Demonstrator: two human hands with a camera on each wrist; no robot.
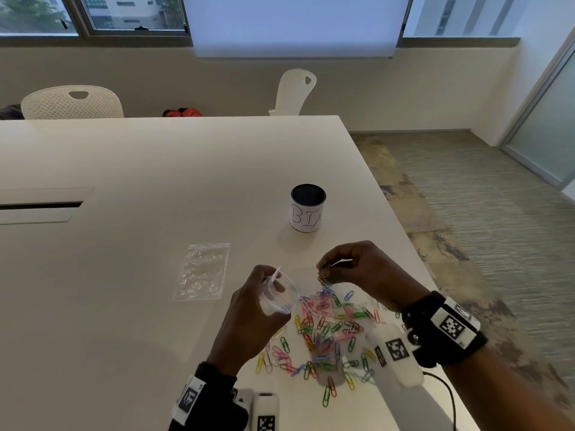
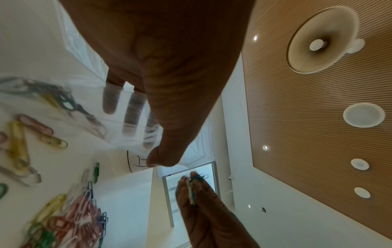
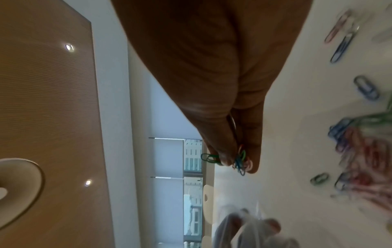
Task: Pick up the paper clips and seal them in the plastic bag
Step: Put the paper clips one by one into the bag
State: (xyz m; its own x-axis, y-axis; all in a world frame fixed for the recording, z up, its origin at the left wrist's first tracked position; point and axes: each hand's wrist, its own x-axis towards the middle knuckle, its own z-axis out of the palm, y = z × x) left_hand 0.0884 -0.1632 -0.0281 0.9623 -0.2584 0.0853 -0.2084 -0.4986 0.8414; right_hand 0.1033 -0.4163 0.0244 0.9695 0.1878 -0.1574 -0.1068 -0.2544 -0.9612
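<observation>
**Clips pinched above the pile, bag held open beside them**

The left hand (image 1: 253,309) holds a small clear plastic zip bag (image 1: 280,295) up off the white table (image 1: 140,169), with its mouth turned toward the right hand. The thumb presses the near wall of the bag, while the fingers (image 2: 131,114) show through the plastic behind it, so the film is clasped between them. In the left wrist view the bag looks empty, though the blur makes this hard to confirm.

The right hand (image 1: 361,270) is raised just beside the bag's mouth. Its thumb and fingertips are closed on a small bunch of coloured wire paper clips (image 3: 240,159), green, blue and red among them. One green clip sticks out sideways past the thumb. The bunch hangs clear of the bag, not inside it.

Below both hands, a loose pile of coloured paper clips (image 1: 326,334) in pink, green, yellow, blue and white lies scattered on the table near its front edge. A second clear plastic bag (image 1: 202,270) lies flat on the table to the left of the held bag, apart from it. A cylindrical white cup with a dark inside and handwritten letters (image 1: 308,208) stands upright farther back. Two white perforated chairs (image 1: 73,102) stand behind the table's far edge.
</observation>
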